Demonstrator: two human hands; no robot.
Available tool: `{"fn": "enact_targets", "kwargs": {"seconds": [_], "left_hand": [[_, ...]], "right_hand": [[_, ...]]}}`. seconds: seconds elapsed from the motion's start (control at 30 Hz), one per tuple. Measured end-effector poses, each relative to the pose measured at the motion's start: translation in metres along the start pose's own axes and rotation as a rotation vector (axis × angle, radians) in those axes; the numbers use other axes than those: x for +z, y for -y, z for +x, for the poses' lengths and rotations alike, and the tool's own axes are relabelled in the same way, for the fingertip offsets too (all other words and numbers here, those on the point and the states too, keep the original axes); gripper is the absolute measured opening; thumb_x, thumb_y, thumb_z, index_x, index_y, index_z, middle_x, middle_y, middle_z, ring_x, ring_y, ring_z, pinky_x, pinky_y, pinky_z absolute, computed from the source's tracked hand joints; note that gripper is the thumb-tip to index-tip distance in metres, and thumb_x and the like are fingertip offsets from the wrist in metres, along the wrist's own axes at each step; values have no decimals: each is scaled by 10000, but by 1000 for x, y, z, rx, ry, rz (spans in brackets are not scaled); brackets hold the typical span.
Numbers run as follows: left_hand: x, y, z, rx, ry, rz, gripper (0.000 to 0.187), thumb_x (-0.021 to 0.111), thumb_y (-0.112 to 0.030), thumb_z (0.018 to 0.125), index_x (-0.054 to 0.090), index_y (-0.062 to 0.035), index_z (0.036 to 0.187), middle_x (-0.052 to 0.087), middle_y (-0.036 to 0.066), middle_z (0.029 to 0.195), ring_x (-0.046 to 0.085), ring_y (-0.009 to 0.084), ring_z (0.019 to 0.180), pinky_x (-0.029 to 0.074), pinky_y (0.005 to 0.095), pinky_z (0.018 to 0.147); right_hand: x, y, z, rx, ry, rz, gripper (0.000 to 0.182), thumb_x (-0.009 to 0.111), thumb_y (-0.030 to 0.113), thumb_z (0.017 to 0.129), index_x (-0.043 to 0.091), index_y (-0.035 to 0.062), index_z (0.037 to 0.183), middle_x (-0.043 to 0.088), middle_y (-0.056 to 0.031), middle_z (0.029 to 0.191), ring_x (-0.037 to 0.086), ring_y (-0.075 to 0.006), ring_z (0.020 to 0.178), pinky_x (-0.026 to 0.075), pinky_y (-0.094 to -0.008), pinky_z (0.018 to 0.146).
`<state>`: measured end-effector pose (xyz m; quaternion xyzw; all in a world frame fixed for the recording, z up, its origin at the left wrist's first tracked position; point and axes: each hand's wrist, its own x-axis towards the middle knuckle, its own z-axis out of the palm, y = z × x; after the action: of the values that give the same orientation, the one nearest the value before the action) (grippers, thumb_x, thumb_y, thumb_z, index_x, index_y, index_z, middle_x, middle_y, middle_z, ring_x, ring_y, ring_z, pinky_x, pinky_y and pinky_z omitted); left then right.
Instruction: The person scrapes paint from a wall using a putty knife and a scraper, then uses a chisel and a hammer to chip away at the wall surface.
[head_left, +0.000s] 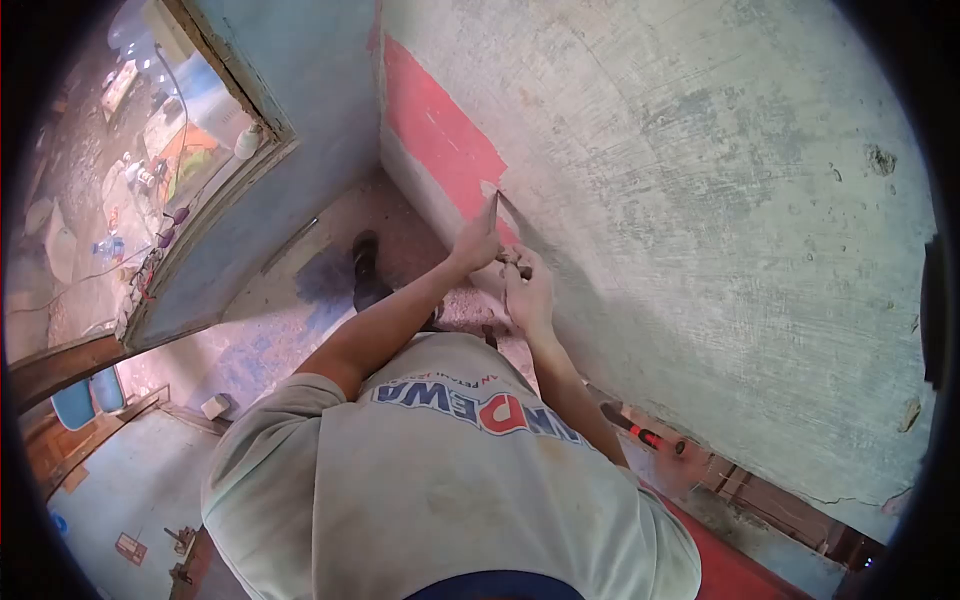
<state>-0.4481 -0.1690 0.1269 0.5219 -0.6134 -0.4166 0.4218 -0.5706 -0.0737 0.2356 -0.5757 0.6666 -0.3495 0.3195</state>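
Both my hands are close together at the wall [700, 250], which has a rough, pale grey-white coat. My left hand [477, 242] is closed, its fingers pointing up along a thin, flat blade that looks like a putty knife [497, 212]. The blade's tip meets the wall at the lower edge of a bare pinkish-red patch [435, 120] with a jagged border. Just below and to the right, my right hand [532, 290] is curled round what seems to be the handle end. Most of the tool is hidden by my fingers.
A tool with a red and black handle [648, 436] lies low by the wall at right. On the left, a wooden-framed opening [270, 150] looks onto ground with scattered litter. Blue chairs [75, 405] stand at lower left. My dark shoe [366, 250] is near the corner.
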Motion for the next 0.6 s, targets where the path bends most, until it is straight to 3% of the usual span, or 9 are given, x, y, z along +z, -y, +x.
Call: {"fn": "enact_targets", "kwargs": {"seconds": [0.13, 0.2, 0.3, 0.37, 0.5, 0.57, 0.6], "left_hand": [[-16, 36, 26, 21, 89, 61, 748, 551, -85, 865, 320, 73, 1558, 422, 329, 1561, 491, 469, 1389, 468, 492, 1103], [-32, 34, 31, -29, 174, 13, 726, 546, -86, 859, 343, 82, 1535, 420, 327, 1563, 494, 459, 1390, 468, 493, 1103], [-13, 27, 15, 33, 93, 68, 738, 511, -76, 859, 322, 74, 1556, 486, 331, 1507, 542, 467, 1345, 468, 500, 1098], [10, 13, -3, 103, -76, -88, 762, 497, -77, 861, 294, 59, 1582, 503, 336, 1489, 544, 475, 1340, 461, 499, 1106], [-22, 2, 11, -271, 141, -195, 801, 481, -81, 863, 234, 56, 1612, 433, 338, 1550, 466, 449, 1427, 414, 469, 1166], [-17, 39, 22, -41, 72, -51, 800, 484, -90, 870, 228, 45, 1616, 468, 346, 1514, 485, 465, 1403, 419, 484, 1154], [-19, 45, 26, -90, 102, -179, 806, 487, -92, 868, 224, 39, 1619, 470, 348, 1510, 485, 470, 1401, 418, 489, 1153]], "right_hand": [[38, -11, 46, 118, 87, 5, 333, 634, 98, 975, 648, -34, 1280, 706, -91, 874, 711, -169, 743, 551, -309, 672], [44, -10, 47, 87, 54, 7, 324, 635, 78, 971, 649, -44, 1271, 702, -89, 858, 664, -144, 638, 511, -301, 580], [32, -13, 22, -90, -59, 18, 321, 638, 77, 969, 652, -41, 1267, 696, -87, 819, 607, -120, 531, 457, -293, 489], [7, 4, 3, 21, -3, 61, 323, 642, 75, 966, 650, -47, 1265, 696, -93, 823, 629, -133, 562, 473, -300, 505], [24, -2, 24, -40, -16, -45, 325, 642, 61, 960, 650, -56, 1264, 698, -95, 829, 649, -140, 617, 489, -312, 514], [41, 2, 36, 99, 30, -17, 326, 634, 60, 961, 659, -43, 1270, 710, -106, 852, 667, -146, 669, 520, -313, 572], [40, 5, 38, 112, 44, 7, 327, 631, 61, 962, 663, -34, 1273, 714, -108, 861, 670, -146, 683, 528, -314, 591]]}}
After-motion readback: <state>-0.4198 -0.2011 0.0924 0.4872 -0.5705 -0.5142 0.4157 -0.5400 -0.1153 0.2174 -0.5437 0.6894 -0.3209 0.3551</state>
